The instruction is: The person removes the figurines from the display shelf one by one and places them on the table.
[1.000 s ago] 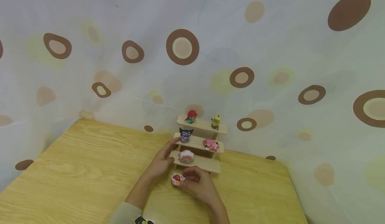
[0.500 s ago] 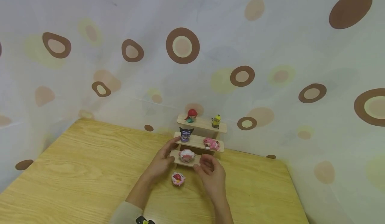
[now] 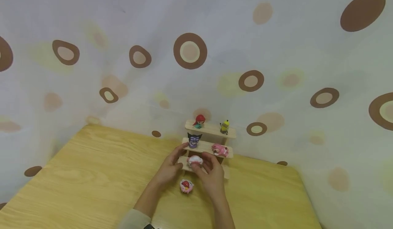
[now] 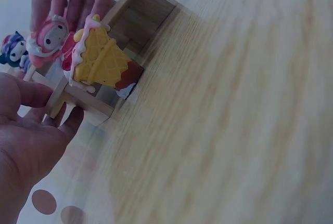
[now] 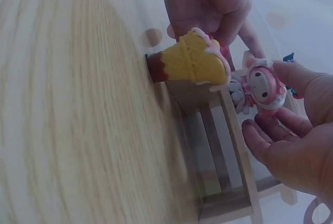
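On the bottom step of a small wooden display stand [image 3: 199, 146] stands a figurine with a pink-and-white hood [image 5: 264, 85]. My right hand [image 3: 212, 176] grips it between thumb and fingers, the thumb across its front in the head view. My left hand [image 3: 169, 167] holds the stand's left end, thumb at the bottom step and fingers reaching up to the middle one. A toy ice cream cone [image 4: 104, 57] with a yellow waffle body and a pink-and-white top stands upright on the table before the stand.
A red-haired figurine [image 3: 199, 121] and a yellow minion figurine [image 3: 224, 127] occupy the top step. The middle one bears a black-hooded figurine [image 3: 193, 140] and a lying pink figurine [image 3: 220, 149]. Behind the wooden table [image 3: 101, 174] hangs a spotted curtain [image 3: 221, 24].
My right hand has left the ice cream cone, passed the bottom step's right part, and moved left onto the pink-hooded figurine. My left hand has kept its place on the stand.
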The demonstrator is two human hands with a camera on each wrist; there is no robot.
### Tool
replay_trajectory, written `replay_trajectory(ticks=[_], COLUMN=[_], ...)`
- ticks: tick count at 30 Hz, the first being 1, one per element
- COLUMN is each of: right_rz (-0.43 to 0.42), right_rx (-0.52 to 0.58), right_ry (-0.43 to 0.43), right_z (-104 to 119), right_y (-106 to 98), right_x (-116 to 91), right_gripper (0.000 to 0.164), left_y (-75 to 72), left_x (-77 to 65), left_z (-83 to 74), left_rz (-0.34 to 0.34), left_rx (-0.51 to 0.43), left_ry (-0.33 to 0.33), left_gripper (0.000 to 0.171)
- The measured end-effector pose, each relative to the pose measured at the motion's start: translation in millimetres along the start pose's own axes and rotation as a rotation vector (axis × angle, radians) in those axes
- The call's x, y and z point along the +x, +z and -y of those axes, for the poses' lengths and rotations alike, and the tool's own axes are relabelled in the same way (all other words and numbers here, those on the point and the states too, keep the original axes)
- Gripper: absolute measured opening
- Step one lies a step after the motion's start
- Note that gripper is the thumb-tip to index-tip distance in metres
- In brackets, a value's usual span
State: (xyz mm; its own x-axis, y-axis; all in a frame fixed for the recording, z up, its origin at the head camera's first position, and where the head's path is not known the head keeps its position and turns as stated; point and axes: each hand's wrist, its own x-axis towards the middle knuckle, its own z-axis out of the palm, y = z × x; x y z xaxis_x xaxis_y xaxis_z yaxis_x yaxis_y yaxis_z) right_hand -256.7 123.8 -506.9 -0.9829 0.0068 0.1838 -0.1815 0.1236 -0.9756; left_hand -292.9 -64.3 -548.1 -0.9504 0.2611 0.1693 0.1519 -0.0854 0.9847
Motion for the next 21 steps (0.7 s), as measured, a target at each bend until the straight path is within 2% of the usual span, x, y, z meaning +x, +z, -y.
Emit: replay_trajectory(ticks=[3, 9, 16, 21], right_rz=[0.005, 0.029, 0.016, 0.002], right_rx=[-0.003, -0.020, -0.049, -0.082], right_ry=[-0.014, -0.073, -0.009, -0.002], right_z=[-7, -11, -7, 0], right_y=[3, 4, -3, -16], right_x=[2, 9, 7, 3], right_gripper=[0.049, 0.042, 0.044, 0.047], left_y=[2.7, 1.7, 1.6, 2.4], left_x=[-0.8, -0.6, -1.4, -2.5], left_z=[1.9, -3.2, -4.0, -1.8], left_rz=[0.015, -0.030, -0.016, -0.012], left_rx=[-0.005, 0.005, 0.002, -0.003], left_ry=[-0.005, -0.003, -0.008, -0.010], left_gripper=[0.081, 0.080, 0.080, 0.082])
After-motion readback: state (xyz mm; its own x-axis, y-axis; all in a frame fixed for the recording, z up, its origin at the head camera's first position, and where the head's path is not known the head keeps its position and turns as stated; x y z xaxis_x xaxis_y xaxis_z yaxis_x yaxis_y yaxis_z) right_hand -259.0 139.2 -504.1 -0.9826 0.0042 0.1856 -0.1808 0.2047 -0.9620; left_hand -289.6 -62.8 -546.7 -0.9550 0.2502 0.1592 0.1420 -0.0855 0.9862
